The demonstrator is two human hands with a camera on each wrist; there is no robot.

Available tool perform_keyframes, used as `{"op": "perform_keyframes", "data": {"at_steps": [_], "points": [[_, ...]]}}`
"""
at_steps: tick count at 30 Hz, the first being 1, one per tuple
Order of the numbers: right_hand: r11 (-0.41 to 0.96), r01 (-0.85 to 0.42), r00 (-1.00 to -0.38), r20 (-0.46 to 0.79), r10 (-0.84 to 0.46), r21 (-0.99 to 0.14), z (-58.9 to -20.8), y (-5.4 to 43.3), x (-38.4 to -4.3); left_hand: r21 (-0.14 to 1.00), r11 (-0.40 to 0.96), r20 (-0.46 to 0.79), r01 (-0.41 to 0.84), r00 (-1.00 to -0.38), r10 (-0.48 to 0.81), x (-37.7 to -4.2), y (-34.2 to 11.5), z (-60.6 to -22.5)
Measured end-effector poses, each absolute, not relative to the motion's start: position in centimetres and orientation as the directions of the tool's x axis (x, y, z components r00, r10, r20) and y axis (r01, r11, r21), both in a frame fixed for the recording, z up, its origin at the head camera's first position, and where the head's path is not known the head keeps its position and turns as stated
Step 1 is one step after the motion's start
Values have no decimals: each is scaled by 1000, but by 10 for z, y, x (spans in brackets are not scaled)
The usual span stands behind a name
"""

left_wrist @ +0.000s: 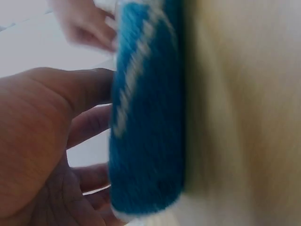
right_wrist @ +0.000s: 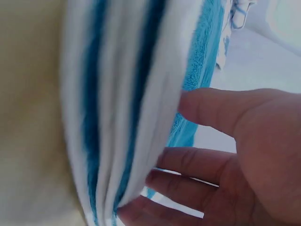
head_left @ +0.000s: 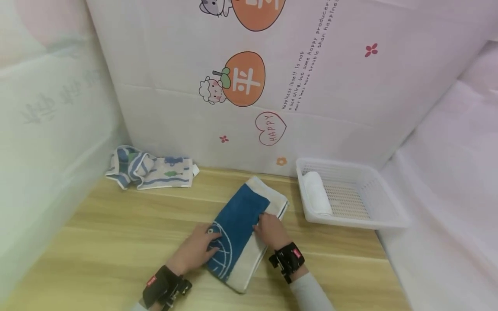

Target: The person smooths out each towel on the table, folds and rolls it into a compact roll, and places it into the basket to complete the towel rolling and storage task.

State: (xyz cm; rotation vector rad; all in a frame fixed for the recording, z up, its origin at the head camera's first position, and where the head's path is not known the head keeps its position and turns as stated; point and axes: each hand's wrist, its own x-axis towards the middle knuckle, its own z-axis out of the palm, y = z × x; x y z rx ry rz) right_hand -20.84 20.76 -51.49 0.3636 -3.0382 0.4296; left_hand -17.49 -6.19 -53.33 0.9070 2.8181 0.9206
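A folded towel point(head_left: 243, 211), blue with a white line pattern and cream borders, lies on the table between both hands. My left hand point(head_left: 198, 246) rests on its blue lower-left part, fingers spread over the white pattern. In the left wrist view the thumb point(left_wrist: 91, 84) touches the upper face above the thick rounded fold. On the opposite long side, my right hand point(head_left: 270, 230) touches the towel where blue meets cream. The right wrist view shows stacked cream and blue layers point(right_wrist: 113, 108), with fairly straight fingers point(right_wrist: 188, 190) and thumb along the top one.
A white plastic basket point(head_left: 383, 203) stands at the back right with a rolled white towel point(head_left: 317, 193) inside. At the back left lies a crumpled patterned towel point(head_left: 167, 172), near the printed cloth wall point(head_left: 175, 116). White cloth sides border the wooden table point(head_left: 116, 242).
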Motion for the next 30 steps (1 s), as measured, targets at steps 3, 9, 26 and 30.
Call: {"op": "perform_keyframes", "data": {"at_steps": [3, 9, 26, 30], "points": [[930, -236, -971, 45, -233, -283, -512, 214, -227, 545, 645, 168, 535, -824, 541, -170, -49, -538], [908, -249, -963, -15, -270, -337, -516, 227, -246, 475, 667, 170, 574, -804, 570, -160, -25, -547], [799, -359, -907, -21, -420, -483, -497, 193, -135, 527, 482, 331, 700, -692, 642, -166, -35, -541], [825, -441, -885, 20, -464, -353, -509, 180, -114, 515, 505, 270, 692, -691, 671, -161, -41, -533]]}}
